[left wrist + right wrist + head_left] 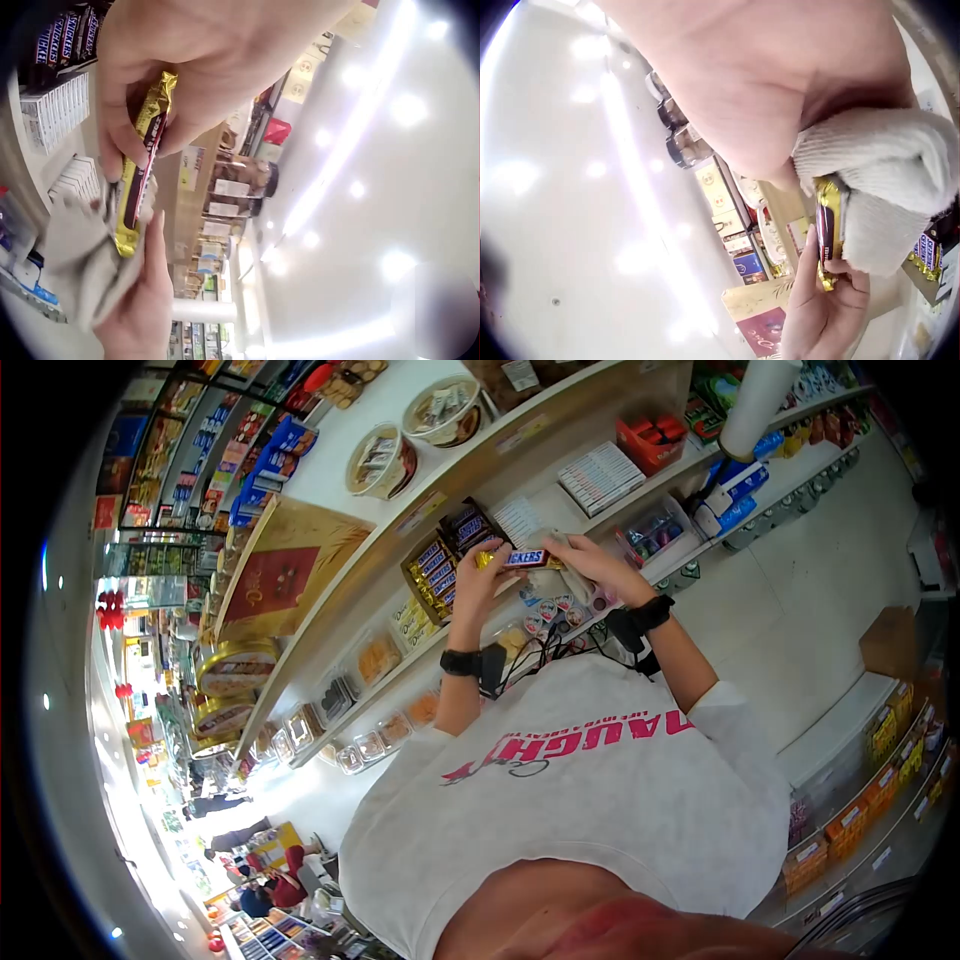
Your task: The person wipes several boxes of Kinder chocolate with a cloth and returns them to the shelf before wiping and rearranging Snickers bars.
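A wrapped Snickers bar with gold ends is held between both hands above the shelf. My left hand pinches one end of the bar between thumb and fingers. In my right hand is a bunched whitish ribbed cloth, gripped against the other end of the bar. The cloth lies along the bar's side in the left wrist view. Part of my right fingers is hidden behind the cloth.
Open boxes of Snickers bars stand on the shelf just beyond the hands. White small boxes, a red bin and a clear bin are to the right. Round tubs stand on the upper shelf.
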`<state>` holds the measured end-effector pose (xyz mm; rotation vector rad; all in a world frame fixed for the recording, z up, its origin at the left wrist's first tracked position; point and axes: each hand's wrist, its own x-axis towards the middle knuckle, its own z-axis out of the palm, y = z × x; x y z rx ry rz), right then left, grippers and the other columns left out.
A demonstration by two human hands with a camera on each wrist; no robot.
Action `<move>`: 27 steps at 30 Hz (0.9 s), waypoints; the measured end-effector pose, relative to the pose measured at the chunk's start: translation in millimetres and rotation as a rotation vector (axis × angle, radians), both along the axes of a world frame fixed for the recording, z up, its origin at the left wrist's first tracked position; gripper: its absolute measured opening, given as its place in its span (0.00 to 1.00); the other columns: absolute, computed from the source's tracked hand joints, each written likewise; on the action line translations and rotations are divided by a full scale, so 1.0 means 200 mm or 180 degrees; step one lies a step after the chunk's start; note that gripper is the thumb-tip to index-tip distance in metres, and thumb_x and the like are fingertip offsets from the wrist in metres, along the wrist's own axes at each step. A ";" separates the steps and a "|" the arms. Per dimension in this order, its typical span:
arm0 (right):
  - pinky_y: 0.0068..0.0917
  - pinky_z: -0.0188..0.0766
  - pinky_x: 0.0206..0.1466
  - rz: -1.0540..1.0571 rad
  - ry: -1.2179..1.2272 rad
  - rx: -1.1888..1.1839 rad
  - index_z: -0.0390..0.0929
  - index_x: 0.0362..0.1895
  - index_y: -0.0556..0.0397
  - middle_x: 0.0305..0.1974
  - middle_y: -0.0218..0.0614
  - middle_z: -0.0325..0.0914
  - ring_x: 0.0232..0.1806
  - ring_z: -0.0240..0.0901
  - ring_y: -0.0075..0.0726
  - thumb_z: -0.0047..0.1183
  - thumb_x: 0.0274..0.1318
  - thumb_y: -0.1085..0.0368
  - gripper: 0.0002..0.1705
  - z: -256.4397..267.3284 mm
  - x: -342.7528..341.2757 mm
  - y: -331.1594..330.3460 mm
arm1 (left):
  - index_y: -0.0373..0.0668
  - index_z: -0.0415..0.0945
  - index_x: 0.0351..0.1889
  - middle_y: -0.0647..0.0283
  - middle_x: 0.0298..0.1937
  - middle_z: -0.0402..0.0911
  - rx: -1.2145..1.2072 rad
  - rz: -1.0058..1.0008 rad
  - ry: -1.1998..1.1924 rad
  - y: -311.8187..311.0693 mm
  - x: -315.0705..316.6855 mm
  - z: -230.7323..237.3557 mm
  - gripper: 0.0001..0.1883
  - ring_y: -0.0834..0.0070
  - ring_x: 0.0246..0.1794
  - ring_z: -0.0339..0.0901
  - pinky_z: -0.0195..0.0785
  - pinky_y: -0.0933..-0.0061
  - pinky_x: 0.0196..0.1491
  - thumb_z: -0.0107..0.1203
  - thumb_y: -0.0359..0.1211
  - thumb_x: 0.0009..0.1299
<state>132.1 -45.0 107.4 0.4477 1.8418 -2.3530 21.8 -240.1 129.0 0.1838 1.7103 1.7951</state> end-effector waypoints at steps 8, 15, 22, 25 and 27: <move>0.30 0.74 0.46 0.0492 0.0092 0.0187 0.78 0.53 0.67 0.45 0.42 0.83 0.43 0.77 0.28 0.58 0.63 0.38 0.39 -0.33 -0.18 0.14 | 0.31 0.73 0.53 0.59 0.41 0.84 -0.0273 0.0232 0.0498 0.22 -0.27 -0.37 0.24 0.80 0.37 0.80 0.71 0.82 0.38 0.67 0.40 0.70; 0.38 0.75 0.49 -0.0364 0.0295 0.0683 0.77 0.50 0.68 0.44 0.56 0.83 0.45 0.82 0.50 0.57 0.61 0.41 0.36 -0.71 -0.49 0.04 | 0.29 0.71 0.61 0.55 0.52 0.81 -0.1183 0.0621 0.1334 0.18 -0.30 -0.61 0.24 0.75 0.46 0.80 0.75 0.75 0.47 0.62 0.36 0.73; 0.45 0.76 0.49 -0.0088 0.0260 0.1460 0.76 0.50 0.68 0.42 0.65 0.81 0.47 0.81 0.66 0.57 0.60 0.45 0.33 -0.80 -0.47 0.05 | 0.30 0.73 0.63 0.53 0.53 0.82 -0.0987 0.0642 0.0476 -0.09 -0.16 -0.44 0.22 0.65 0.53 0.82 0.76 0.67 0.57 0.54 0.34 0.75; 0.50 0.75 0.44 -0.0207 0.0418 0.1660 0.74 0.51 0.65 0.38 0.64 0.81 0.43 0.80 0.68 0.54 0.64 0.52 0.26 -0.72 -0.40 0.12 | 0.30 0.73 0.62 0.53 0.51 0.83 -0.0844 0.0936 0.0432 -0.28 -0.17 -0.45 0.21 0.64 0.52 0.83 0.76 0.67 0.57 0.54 0.33 0.74; 0.52 0.75 0.42 -0.0562 0.0502 0.1680 0.74 0.51 0.64 0.36 0.63 0.80 0.41 0.78 0.70 0.52 0.66 0.55 0.23 -0.59 -0.36 0.14 | 0.30 0.75 0.60 0.52 0.51 0.84 -0.0830 0.1017 0.0481 -0.39 -0.19 -0.43 0.20 0.65 0.50 0.84 0.77 0.69 0.54 0.53 0.34 0.75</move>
